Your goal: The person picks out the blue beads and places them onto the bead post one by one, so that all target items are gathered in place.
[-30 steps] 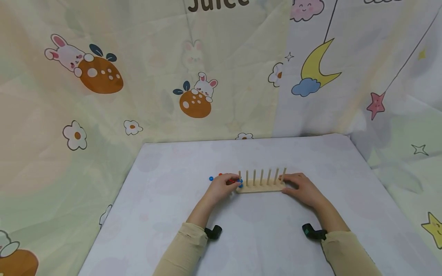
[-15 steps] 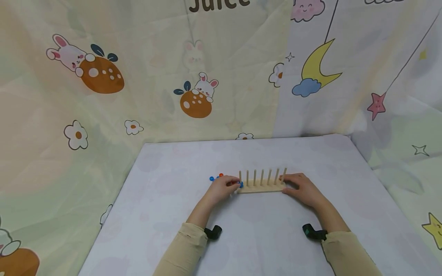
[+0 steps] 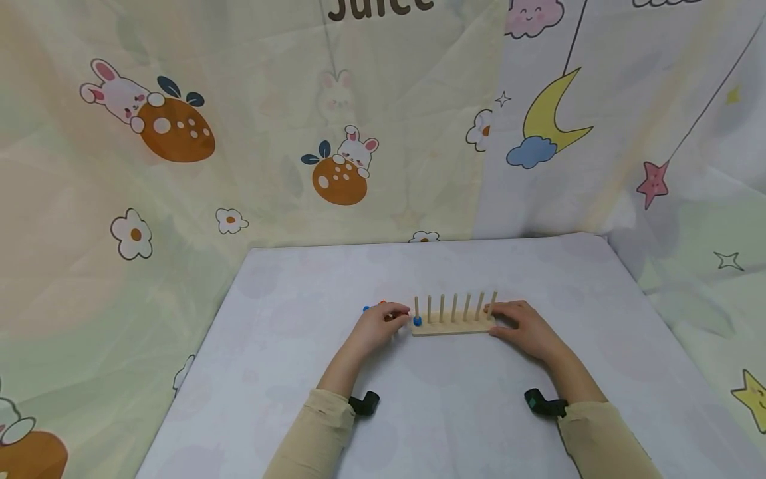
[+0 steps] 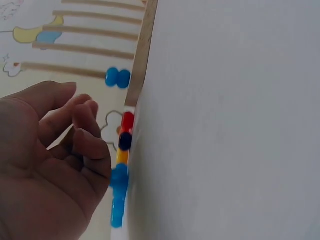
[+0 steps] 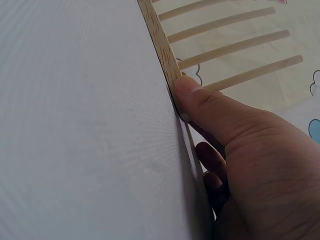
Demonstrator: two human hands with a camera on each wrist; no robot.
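Note:
A wooden peg board [image 3: 453, 328] with several upright pegs stands on the table. Two blue beads [image 4: 117, 78] sit stacked at the foot of its leftmost peg. My left hand [image 3: 376, 326] is just left of that peg, fingers loosely bent and nothing between thumb and fingertips in the left wrist view. Beyond it lie loose beads [image 4: 120, 179] in blue, red, yellow and dark blue, mostly covered by the hand in the head view. At the board's right end, my right hand [image 5: 260, 145] grips the base, thumb on its front edge and fingers behind.
The board and beads are on a table with a pale cloth [image 3: 455, 412]. Behind rises a curtain [image 3: 413, 166] printed with rabbits, flowers and a moon. Each wrist carries a small black camera, the left camera [image 3: 365, 404] and the right camera [image 3: 543, 404].
My left hand has lowered the blue beads down the leftmost peg, let go of them and drawn back a little to the left. My right hand has stayed on the board's end.

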